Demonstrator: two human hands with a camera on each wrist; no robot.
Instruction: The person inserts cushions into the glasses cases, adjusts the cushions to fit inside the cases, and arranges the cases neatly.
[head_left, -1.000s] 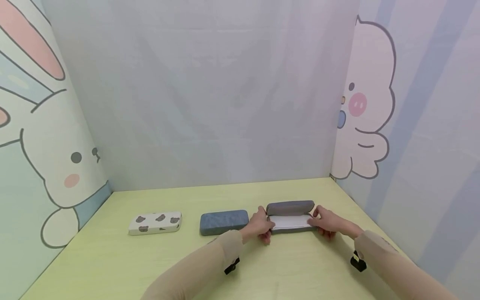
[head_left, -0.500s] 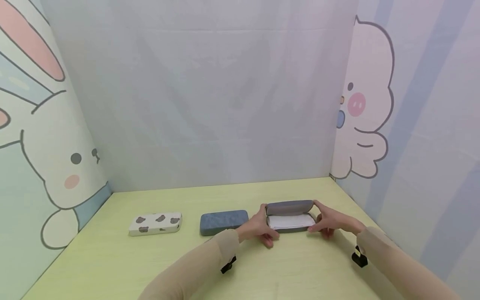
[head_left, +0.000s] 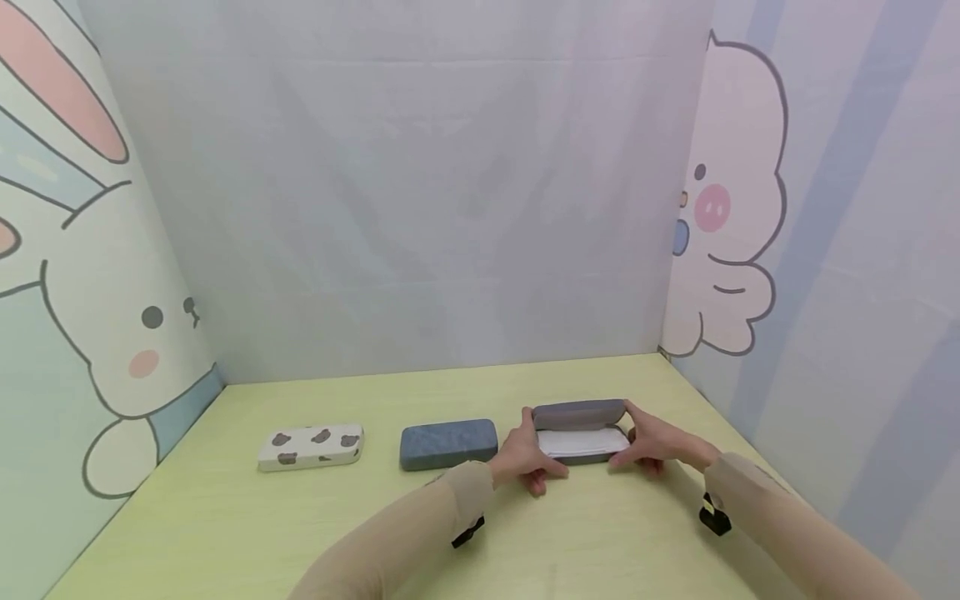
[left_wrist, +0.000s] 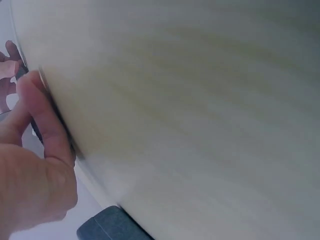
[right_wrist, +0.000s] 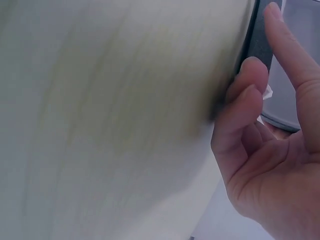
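Note:
A grey glasses case (head_left: 581, 414) lies on the table with its lid raised and leaning over the base. Inside its base is a white, cloth-like layer (head_left: 577, 442); a white corner shows by the fingers in the right wrist view. My left hand (head_left: 521, 454) holds the left end, index finger up at the lid and thumb down at the front. At the right end my right hand (head_left: 652, 437) holds the case likewise, index finger at the lid's corner and thumb by the front edge. In the right wrist view, other fingers (right_wrist: 245, 95) curl against the case's side.
Left of my left hand sits a closed blue glasses case (head_left: 448, 444). Farther left lies a white case (head_left: 311, 447) with brown bear-head prints. A grey curtain (head_left: 412, 208) hangs behind the yellow-green table (head_left: 375, 533), with cartoon-printed cloths on both sides.
My thumbs have moved from the inner rim to the front edge, and my index fingers have come up to the lid. The lid tips slightly further forward. The other cases stay put.

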